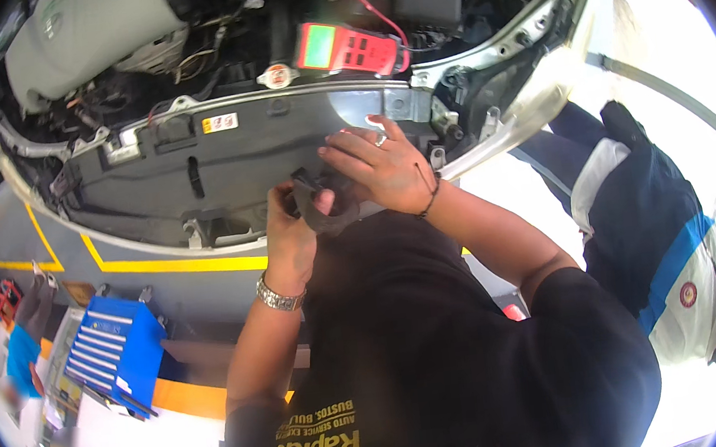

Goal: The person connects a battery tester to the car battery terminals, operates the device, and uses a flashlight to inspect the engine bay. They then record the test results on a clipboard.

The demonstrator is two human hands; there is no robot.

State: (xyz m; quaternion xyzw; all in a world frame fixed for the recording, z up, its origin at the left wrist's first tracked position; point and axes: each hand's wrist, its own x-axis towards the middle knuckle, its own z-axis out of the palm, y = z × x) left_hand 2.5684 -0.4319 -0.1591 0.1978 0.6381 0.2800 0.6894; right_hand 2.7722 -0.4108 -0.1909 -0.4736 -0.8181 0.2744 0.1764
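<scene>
My left hand (pixel 289 231), with a metal watch on the wrist, grips a small black part (pixel 322 210) from below. My right hand (pixel 378 169), wearing a ring and a thin wrist band, lies over the same part from above with its fingers pressed on it. Both hands are close to the dark front panel (pixel 221 164) of a car with its hood open. The part's shape is mostly hidden by my fingers. My black shirt fills the lower middle of the view.
A red tester with a green screen (pixel 348 48) lies in the engine bay, with a red lead running up from it. A person in a dark blue and white uniform (pixel 646 228) stands at the right. A blue tool case (pixel 113 345) sits at lower left. Yellow lines (pixel 179 264) mark the floor.
</scene>
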